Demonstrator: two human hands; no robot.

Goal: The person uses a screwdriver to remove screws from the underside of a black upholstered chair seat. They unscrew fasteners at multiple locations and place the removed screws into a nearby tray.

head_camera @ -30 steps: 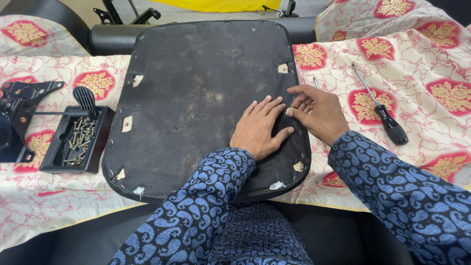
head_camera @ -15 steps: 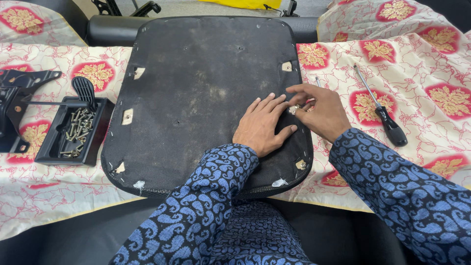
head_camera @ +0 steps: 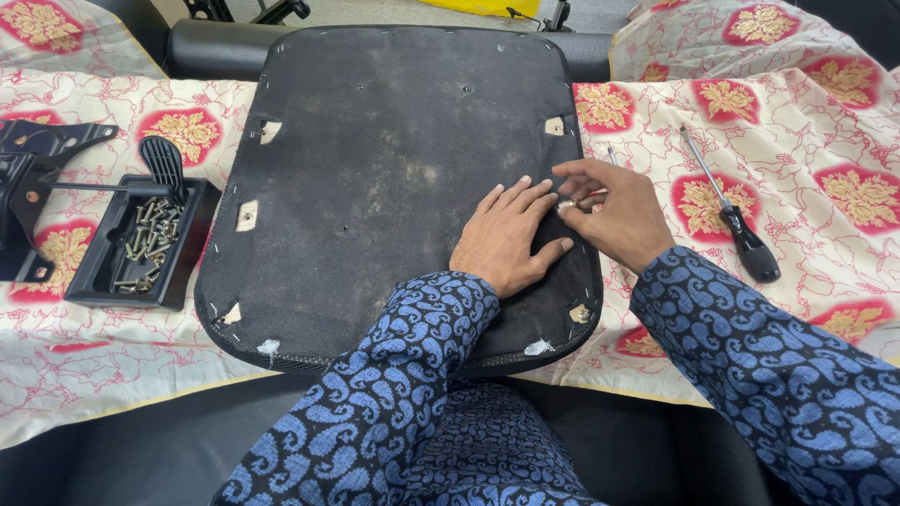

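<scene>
My left hand [head_camera: 506, 242] lies flat on the seat pad [head_camera: 394, 178], fingers spread and pressing down near its right edge, which I judge steadies the pad and holds the black fabric taut. My right hand [head_camera: 614, 214] sits just beside it at that same edge, thumb and fingertips pinched on a small metal piece [head_camera: 567, 203]; I cannot tell whether it is a screw or a fitting. The pad lies underside up, so its cut-out holes [head_camera: 247, 215] along both sides face me, one of them right by the pinch.

Right of the pad, within easy reach of my right hand, a screwdriver [head_camera: 731, 218] lies on the flowered cloth [head_camera: 844, 141], handle toward me. Left of the pad, a black tray [head_camera: 108, 267] holds loose screws [head_camera: 153, 236], kept together there. Beyond the tray, further left, is a black metal bracket [head_camera: 33, 155].
</scene>
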